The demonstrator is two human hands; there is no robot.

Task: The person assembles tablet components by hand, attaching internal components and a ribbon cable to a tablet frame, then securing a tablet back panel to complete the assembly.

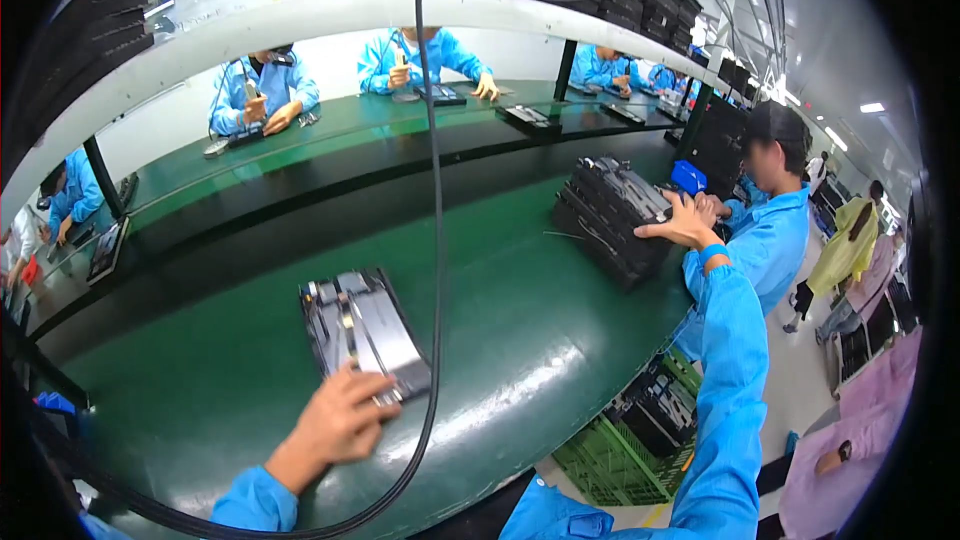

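Note:
On the green table in front of me lies an opened flat electronic device (365,325) with a black frame, a large silver-grey panel and exposed inner parts. My left hand (340,418) is at its near edge, fingers loosely bent and apart, with the tips over the device; slight blur hides how firmly they touch. Farther right stands a stack of similar opened devices (612,215), black-edged and piled up at a tilt. My right arm stretches out to that stack. At its right side my right hand (685,222) has its thumb and fingers spread, nothing held between them.
A black cable (436,190) hangs down in front of the table (230,340) and loops across my left forearm. Close on the right, a co-worker (775,210) in blue sits by a blue box (688,177). A green crate (610,460) with devices stands below the table edge. Other workers sit opposite.

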